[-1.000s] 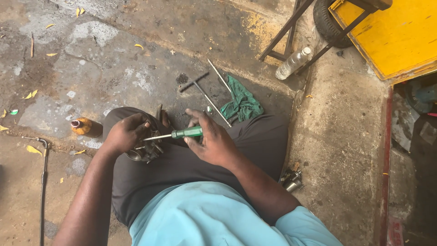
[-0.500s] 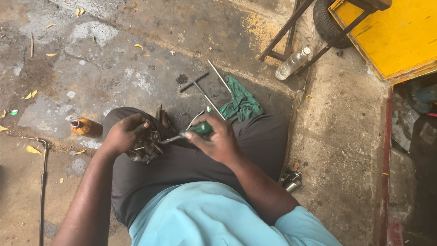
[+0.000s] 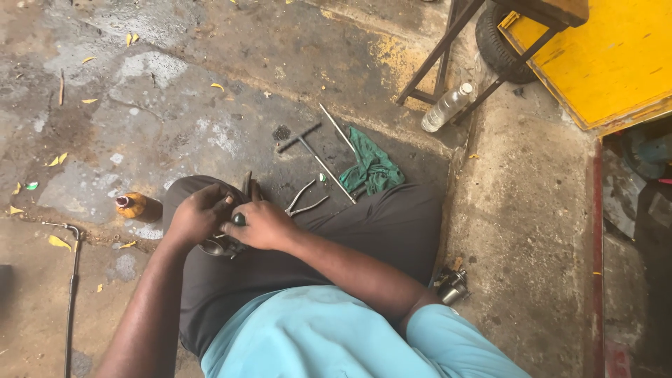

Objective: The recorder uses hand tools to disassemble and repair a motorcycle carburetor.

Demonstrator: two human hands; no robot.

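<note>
I sit on a concrete floor with a small grimy metal part (image 3: 214, 246) on my lap. My left hand (image 3: 198, 213) grips the part from the left and steadies it. My right hand (image 3: 264, 225) is closed around a green-handled screwdriver (image 3: 239, 219). Only the dark butt of the handle shows between my hands. Its shaft points down into the part and is hidden. The two hands touch each other above the part.
Pliers (image 3: 305, 200), a T-handle wrench (image 3: 309, 150) and a green rag (image 3: 372, 168) lie beyond my knees. A small orange bottle (image 3: 132, 205) stands at left, with a bent rod (image 3: 71, 280) near it. A plastic bottle (image 3: 448, 106), a metal stand (image 3: 448, 49), a tyre (image 3: 499, 43) and a yellow board (image 3: 605, 59) are at upper right. Another metal part (image 3: 451, 285) lies by my right elbow.
The screwdriver has swung from lying sideways across my lap to standing on end. My right hand has moved left, up against my left hand.
</note>
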